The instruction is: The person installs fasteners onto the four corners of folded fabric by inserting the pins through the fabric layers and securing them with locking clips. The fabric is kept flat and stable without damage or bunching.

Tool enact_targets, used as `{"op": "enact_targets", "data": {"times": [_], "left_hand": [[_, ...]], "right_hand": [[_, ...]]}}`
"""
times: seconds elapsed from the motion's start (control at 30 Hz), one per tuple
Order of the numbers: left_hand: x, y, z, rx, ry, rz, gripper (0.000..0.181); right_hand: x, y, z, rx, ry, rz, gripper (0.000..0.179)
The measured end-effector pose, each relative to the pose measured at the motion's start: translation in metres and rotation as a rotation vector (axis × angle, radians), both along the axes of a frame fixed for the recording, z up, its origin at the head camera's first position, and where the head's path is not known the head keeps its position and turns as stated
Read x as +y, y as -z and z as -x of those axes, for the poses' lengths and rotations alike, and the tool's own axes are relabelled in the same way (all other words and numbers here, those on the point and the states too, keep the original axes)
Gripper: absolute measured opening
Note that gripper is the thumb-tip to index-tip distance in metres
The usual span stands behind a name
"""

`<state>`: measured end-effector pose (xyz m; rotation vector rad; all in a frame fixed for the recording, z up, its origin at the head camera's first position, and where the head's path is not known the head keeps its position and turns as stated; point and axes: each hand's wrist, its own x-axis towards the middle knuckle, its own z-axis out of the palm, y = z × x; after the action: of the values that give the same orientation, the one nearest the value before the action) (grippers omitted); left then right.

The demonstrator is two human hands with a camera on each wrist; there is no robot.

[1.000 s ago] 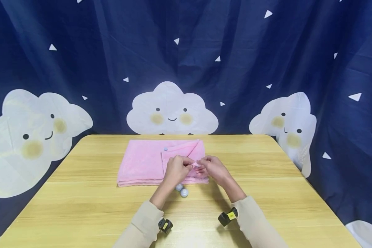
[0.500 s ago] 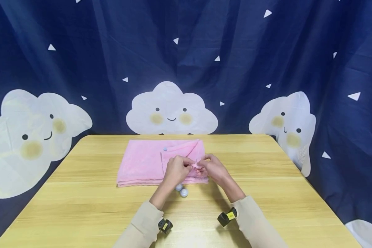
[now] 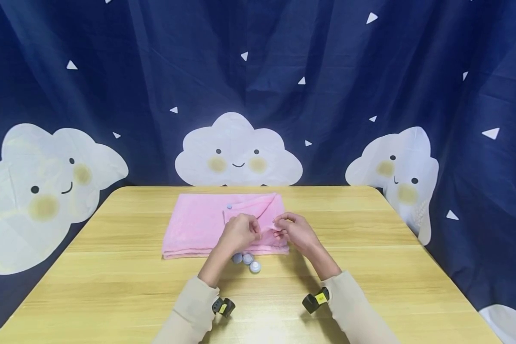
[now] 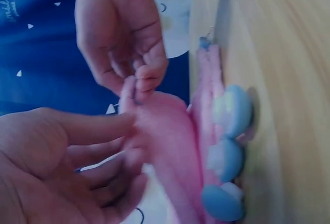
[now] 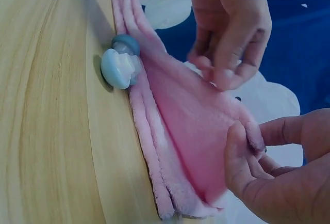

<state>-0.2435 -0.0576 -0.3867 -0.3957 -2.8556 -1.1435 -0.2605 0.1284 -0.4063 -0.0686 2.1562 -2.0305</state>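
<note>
A folded pink plush blanket [image 3: 198,220] lies on the table, one corner turned up over it. My right hand [image 3: 300,234] pinches the edge of the raised flap [image 5: 206,126] between thumb and fingers. Just left of it, my left hand [image 3: 240,233] hovers at the same flap; in the left wrist view its thumb is straight and its fingers are loosely bent, with nothing visible held. Three blue-and-white mushroom-shaped fasteners [image 4: 227,159] sit by the blanket's near edge. Another blue cap [image 3: 230,207] is on the blanket near the fold, with a thin point [image 4: 210,31] beside it in the left wrist view.
The light wooden table [image 3: 370,258] extends on both sides of the blanket. Behind it hangs a dark blue curtain [image 3: 327,110] with smiling clouds and white triangles. Black wrist cameras [image 3: 315,301] are strapped at both cuffs.
My left hand has shifted left and slightly toward the near edge, away from my right hand, uncovering a third fastener. My right hand stays almost in place on the flap.
</note>
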Motion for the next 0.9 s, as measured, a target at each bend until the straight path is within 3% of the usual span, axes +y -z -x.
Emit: {"op": "enact_targets", "data": {"times": [0.17,0.4,0.57,0.9], "left_hand": [[0.000,-0.008,-0.008,-0.192,0.150,0.147,0.013],[0.010,-0.004,-0.017,-0.285,0.291,0.272,0.023],[0.013,0.001,-0.019,-0.332,0.286,0.321,0.026],[0.018,0.006,-0.014,-0.304,0.229,0.375,0.030]], "right_hand": [[0.000,0.000,0.000,-0.002,-0.015,0.013,0.026],[0.002,0.000,-0.001,-0.003,-0.036,0.014,0.027],[0.002,0.001,0.000,-0.015,-0.043,0.021,0.028],[0.001,0.002,0.001,-0.027,-0.051,0.034,0.027]]}}
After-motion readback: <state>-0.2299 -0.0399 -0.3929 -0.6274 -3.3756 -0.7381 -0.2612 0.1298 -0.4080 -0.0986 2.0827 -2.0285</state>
